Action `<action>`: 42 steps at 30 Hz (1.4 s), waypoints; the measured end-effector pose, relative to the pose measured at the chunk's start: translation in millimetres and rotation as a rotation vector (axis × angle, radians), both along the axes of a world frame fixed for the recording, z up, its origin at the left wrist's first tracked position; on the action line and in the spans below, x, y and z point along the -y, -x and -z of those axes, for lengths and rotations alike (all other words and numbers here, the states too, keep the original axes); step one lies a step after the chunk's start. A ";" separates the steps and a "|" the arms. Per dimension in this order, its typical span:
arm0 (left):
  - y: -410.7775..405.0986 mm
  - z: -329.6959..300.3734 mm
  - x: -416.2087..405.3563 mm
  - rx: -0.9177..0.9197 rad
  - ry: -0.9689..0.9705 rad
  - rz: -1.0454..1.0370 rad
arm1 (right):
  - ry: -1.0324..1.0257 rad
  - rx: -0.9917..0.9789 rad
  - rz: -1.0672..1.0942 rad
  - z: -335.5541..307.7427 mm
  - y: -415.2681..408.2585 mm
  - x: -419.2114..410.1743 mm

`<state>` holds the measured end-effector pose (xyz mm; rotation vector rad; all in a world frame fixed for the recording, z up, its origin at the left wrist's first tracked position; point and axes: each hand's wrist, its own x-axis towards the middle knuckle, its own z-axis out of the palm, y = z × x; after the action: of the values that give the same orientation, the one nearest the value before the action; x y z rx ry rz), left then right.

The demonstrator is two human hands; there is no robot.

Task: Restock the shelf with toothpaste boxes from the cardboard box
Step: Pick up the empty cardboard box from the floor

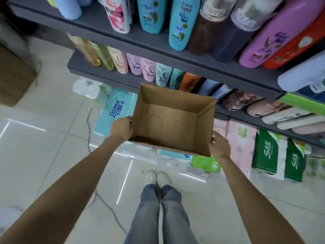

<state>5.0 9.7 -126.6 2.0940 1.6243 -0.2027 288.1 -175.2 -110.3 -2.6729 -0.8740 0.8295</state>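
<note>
Both arms reach forward and hold an open cardboard box (168,120) in the air between them, above the pale tiled floor (44,155) and in front of the grey shelf (109,35). The left hand (122,128) grips the box's near-left corner, thumb curled over the top edge and the fingers hidden behind the outer wall. The right hand (219,145) grips the near-right corner, thumb tip hooked at the rim and the fingers wrapped round the outside. The box tilts slightly, its mouth turned up toward the camera, and its brown bottom shows bare, with no toothpaste boxes visible in it. Beyond the hands, the upper board carries upright bottles: a white and pink bottle (117,14), two teal bottles (182,22), dark bottles with pale caps (207,27), and further right a purple bottle (279,32). On the board below, just past the far edge of the box, stands a row of pastel tubes (147,71) running on to darker tubes toward the right hand's side. Under the box, down by the floor, lie packs of tissue: a light blue pack (116,113) beside the left hand, a pink pack (241,140) next to the right hand, and green and white packs (277,154) further right. Below the arms, the person's jeans (161,213) and pale shoes (156,177) stand on the tiles, and a thin dark cable (98,194) trails across the floor near the left forearm
</note>
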 end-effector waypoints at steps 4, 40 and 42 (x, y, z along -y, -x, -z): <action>43.1 -24.0 58.5 0.222 0.046 -0.258 | -0.110 0.038 -0.093 -28.1 21.0 10.0; 428.9 -10.7 632.5 0.197 -0.027 -2.278 | 0.263 0.047 -2.087 8.3 702.6 116.8; 451.0 -4.3 644.3 0.235 -0.050 -2.324 | 0.218 0.045 -2.120 14.1 737.5 131.0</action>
<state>-446.0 -634.6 -122.3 -0.6476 2.5463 0.7618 -449.4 -306.3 -124.4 -0.7538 -3.5163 0.9157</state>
